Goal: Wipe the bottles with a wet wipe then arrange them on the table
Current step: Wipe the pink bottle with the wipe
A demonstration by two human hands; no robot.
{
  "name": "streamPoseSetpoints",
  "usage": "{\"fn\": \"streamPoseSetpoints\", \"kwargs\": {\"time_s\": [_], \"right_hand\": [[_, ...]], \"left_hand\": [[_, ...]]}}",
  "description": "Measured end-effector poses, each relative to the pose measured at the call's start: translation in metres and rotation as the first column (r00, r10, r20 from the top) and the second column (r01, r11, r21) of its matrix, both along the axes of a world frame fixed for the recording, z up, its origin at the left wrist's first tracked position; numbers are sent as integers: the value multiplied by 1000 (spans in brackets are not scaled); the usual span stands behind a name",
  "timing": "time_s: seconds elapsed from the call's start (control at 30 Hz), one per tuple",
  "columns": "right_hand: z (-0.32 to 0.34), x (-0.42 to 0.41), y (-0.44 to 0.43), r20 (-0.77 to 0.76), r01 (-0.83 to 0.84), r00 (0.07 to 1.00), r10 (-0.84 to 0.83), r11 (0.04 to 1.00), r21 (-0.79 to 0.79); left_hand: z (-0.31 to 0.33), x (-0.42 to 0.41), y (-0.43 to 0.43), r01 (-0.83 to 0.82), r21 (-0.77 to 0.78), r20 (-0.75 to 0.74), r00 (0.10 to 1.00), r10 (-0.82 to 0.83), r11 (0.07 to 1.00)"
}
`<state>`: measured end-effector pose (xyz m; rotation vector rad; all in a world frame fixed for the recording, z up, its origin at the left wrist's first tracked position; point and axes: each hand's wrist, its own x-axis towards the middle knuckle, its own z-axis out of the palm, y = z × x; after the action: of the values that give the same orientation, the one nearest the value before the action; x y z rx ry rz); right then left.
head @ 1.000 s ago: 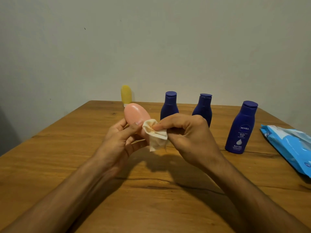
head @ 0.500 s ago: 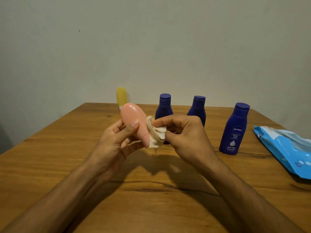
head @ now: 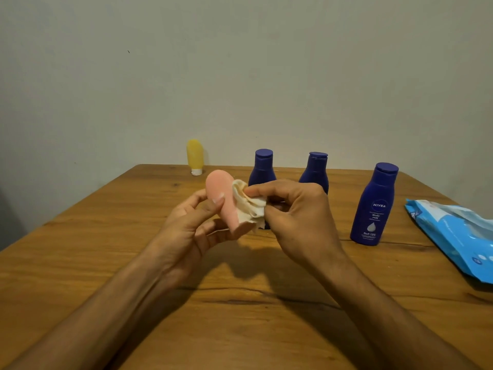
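My left hand (head: pixel 190 222) grips a pink tube bottle (head: pixel 222 194) above the middle of the wooden table (head: pixel 106 263), its rounded end up. My right hand (head: pixel 296 217) pinches a crumpled white wet wipe (head: pixel 249 208) against the tube's right side. Three dark blue lotion bottles stand upright behind: one (head: pixel 262 166) partly hidden by my right hand, a second (head: pixel 316 169) beside it, and a third (head: pixel 373 206) nearer on the right. A yellow tube (head: pixel 195 156) stands on its white cap at the far edge.
A blue pack of wet wipes (head: pixel 458 236) lies at the table's right edge. A plain wall rises directly behind the table's far edge.
The pink tube has tilted more upright in my left hand, and my right hand has slid the wipe down along its right side. The view has shifted slightly.
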<state>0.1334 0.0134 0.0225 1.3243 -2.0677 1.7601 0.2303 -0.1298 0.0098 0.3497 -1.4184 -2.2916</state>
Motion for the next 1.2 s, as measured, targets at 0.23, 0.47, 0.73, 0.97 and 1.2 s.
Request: {"fn": "streamPoseSetpoints", "kwargs": {"time_s": [0.23,0.47,0.73,0.97,1.2], "right_hand": [[-1,-2,0,85,-28,996,31,999,-32],[-3,1,-3,-29,40,999,-40,999,-1],[3,-4,0,-8,-67,998,67,997,40],[3,-8,1,-119,46,992,-40,998,41],[3,-7,2,-187,61,981,-58,998,12]], "left_hand": [[0,-1,4,41,39,1,999,-41,998],[-4,0,9,145,-73,21,989,-143,987],[-4,1,8,119,-182,-38,991,-128,976],[-5,0,12,177,-244,-16,982,-187,953],[-6,4,6,300,-242,57,954,-295,923]]}}
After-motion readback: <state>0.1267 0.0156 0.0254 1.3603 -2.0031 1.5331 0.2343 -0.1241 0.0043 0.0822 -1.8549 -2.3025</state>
